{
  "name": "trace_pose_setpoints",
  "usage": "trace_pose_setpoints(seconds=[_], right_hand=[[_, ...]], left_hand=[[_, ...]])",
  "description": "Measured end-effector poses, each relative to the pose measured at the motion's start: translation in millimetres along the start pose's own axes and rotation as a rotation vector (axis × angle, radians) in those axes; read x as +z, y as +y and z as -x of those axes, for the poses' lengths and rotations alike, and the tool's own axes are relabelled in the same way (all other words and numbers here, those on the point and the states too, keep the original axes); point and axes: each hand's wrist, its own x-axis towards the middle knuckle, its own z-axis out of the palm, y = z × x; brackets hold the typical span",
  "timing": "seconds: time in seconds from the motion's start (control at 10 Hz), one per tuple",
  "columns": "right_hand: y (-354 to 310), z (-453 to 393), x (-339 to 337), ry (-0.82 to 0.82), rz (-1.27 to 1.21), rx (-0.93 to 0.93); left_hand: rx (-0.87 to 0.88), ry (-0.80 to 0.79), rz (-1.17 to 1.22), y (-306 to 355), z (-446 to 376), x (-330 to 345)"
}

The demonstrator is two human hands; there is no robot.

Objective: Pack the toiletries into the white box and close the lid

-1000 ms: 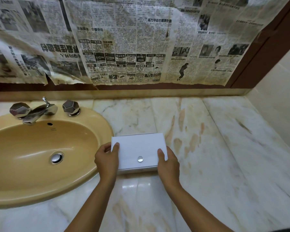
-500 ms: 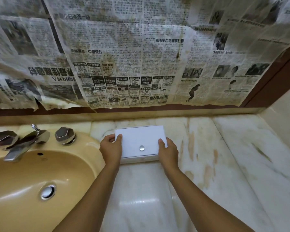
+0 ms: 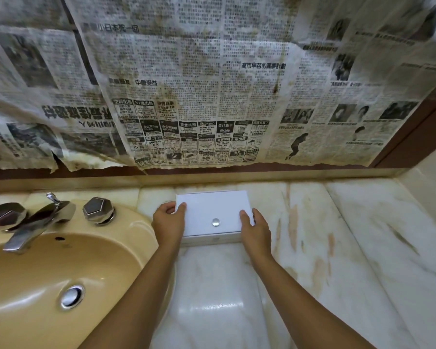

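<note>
The white box (image 3: 212, 210) rests on the marble counter close to the back ledge, its lid down flat and a small silver knob (image 3: 215, 222) near the lid's front edge. My left hand (image 3: 168, 222) grips the box's left side, thumb on top of the lid. My right hand (image 3: 256, 229) grips the right side in the same way. No toiletries are visible; the inside of the box is hidden by the lid.
A tan sink basin (image 3: 48, 270) with a chrome tap (image 3: 39, 222) and two faceted knobs lies just left of the box. The marble counter (image 3: 350, 248) stretches right to a side wall. Old newspaper sheets (image 3: 212, 96) cover the wall behind.
Both hands have slid the closed box away from me, from the counter's middle to near the back ledge. The view has tilted up with it.
</note>
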Motion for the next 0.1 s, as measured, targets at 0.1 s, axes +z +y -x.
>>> trace_pose_setpoints(seconds=[0.1], right_hand=[[12.0, 23.2, -8.4, 0.084, -0.048, 0.03]], left_hand=[[-0.001, 0.034, 0.023, -4.1, 13.1, -12.9]])
